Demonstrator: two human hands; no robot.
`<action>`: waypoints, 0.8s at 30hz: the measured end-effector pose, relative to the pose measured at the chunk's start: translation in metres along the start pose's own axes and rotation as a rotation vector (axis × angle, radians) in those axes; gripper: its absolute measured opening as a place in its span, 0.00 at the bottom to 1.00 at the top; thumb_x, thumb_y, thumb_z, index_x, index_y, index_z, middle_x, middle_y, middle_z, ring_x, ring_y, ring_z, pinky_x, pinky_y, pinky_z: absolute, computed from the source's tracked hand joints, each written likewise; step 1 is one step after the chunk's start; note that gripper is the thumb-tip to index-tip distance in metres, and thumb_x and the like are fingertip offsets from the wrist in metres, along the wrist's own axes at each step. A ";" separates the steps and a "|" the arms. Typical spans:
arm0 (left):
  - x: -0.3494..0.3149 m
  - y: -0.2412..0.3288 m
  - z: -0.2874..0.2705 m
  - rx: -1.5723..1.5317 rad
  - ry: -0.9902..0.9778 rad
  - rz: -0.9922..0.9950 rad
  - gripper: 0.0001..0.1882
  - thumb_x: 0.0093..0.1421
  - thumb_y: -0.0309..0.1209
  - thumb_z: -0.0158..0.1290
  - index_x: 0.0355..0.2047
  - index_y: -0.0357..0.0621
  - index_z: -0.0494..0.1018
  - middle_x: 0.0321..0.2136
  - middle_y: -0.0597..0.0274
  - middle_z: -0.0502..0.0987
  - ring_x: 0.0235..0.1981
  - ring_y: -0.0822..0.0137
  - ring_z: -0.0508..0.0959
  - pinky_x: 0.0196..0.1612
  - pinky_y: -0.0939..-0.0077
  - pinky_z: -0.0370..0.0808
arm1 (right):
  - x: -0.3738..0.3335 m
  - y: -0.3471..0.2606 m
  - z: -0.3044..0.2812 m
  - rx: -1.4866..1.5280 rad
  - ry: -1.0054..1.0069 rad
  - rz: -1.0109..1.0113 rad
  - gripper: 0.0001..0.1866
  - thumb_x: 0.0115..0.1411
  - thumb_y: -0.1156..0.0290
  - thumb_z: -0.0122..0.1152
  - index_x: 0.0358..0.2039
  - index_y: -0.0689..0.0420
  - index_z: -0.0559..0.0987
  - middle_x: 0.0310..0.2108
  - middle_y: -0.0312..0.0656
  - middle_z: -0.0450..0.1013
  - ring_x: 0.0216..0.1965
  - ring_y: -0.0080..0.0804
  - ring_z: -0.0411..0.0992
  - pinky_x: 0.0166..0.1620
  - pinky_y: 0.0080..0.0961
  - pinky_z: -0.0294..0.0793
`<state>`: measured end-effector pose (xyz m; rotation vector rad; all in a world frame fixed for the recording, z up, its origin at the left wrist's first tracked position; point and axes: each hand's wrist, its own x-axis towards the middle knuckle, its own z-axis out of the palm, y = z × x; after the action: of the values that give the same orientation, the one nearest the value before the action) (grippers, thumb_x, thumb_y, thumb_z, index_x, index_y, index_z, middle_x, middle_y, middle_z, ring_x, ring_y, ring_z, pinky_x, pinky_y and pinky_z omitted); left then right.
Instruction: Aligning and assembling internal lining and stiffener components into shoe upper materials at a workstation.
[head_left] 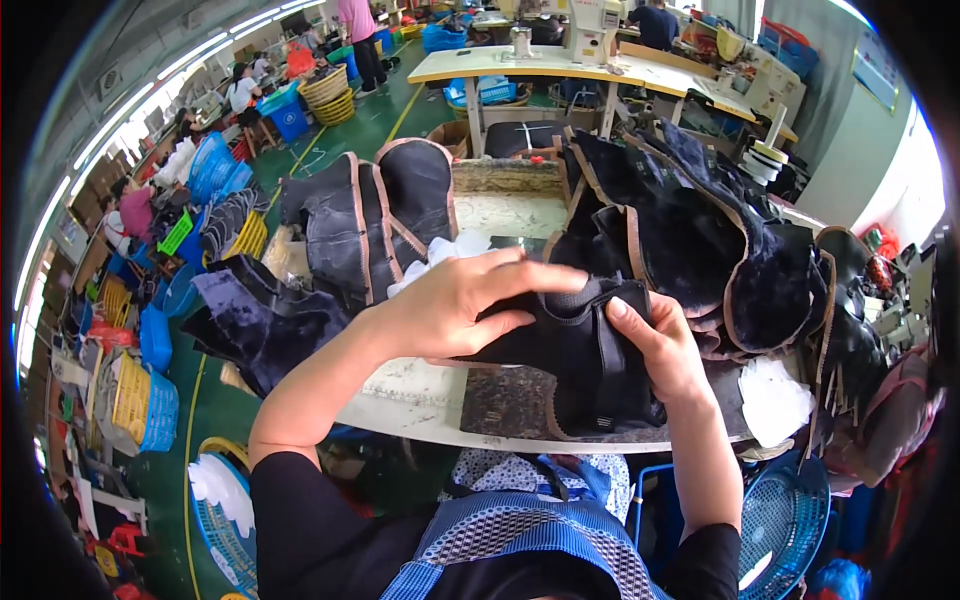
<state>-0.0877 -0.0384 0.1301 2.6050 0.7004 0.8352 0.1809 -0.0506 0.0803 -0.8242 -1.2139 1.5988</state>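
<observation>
Both hands are on a black fabric shoe upper [590, 375], raised a little above the worktable [430, 400]. My left hand [470, 305] grips its left part, the index finger reaching across the top edge and the thumb bent below. On the right side, my right hand [660, 345] pinches the upper with the thumb on top, its other fingers hidden behind. A dark strip runs down the middle of the piece. Just behind my left hand lies white crumpled sheet material [455, 250].
Black uppers with brown edging [350, 220] are piled at the back left. Fur-lined pieces [680, 220] heap at the back right. White sheets [775, 400] hang at the table's right edge. Blue baskets [225, 525] stand on either side of me. Sewing machines [590, 30] occupy a far table.
</observation>
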 end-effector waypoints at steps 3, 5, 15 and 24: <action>0.005 0.004 -0.002 0.229 0.090 0.061 0.14 0.54 0.37 0.68 0.32 0.46 0.75 0.31 0.63 0.76 0.27 0.55 0.80 0.30 0.64 0.77 | -0.007 0.002 -0.004 -0.124 0.079 -0.108 0.12 0.69 0.64 0.65 0.33 0.61 0.83 0.29 0.30 0.79 0.28 0.12 0.72 0.33 0.14 0.72; 0.004 0.007 -0.004 0.192 0.085 -0.033 0.15 0.53 0.37 0.69 0.30 0.46 0.75 0.28 0.62 0.75 0.27 0.55 0.79 0.29 0.64 0.75 | -0.010 0.005 -0.002 -0.160 0.101 -0.172 0.14 0.70 0.65 0.63 0.31 0.61 0.82 0.28 0.30 0.78 0.27 0.12 0.70 0.31 0.15 0.70; 0.019 -0.003 0.019 -0.511 0.371 -0.289 0.26 0.56 0.29 0.72 0.20 0.46 0.60 0.19 0.75 0.62 0.23 0.82 0.59 0.26 0.80 0.58 | -0.016 0.021 -0.046 0.148 0.062 -0.181 0.12 0.70 0.65 0.61 0.41 0.62 0.84 0.36 0.36 0.82 0.37 0.20 0.78 0.46 0.21 0.76; 0.053 0.017 0.006 -0.296 0.223 -0.091 0.22 0.56 0.22 0.69 0.28 0.46 0.62 0.26 0.70 0.68 0.29 0.77 0.66 0.35 0.79 0.65 | -0.010 -0.075 0.002 -1.213 0.024 -0.610 0.20 0.54 0.60 0.77 0.28 0.62 0.76 0.23 0.48 0.71 0.24 0.43 0.72 0.29 0.36 0.72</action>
<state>-0.0403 -0.0245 0.1572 2.2238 0.6885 1.1198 0.2028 -0.0550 0.1521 -1.0056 -2.1613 0.2420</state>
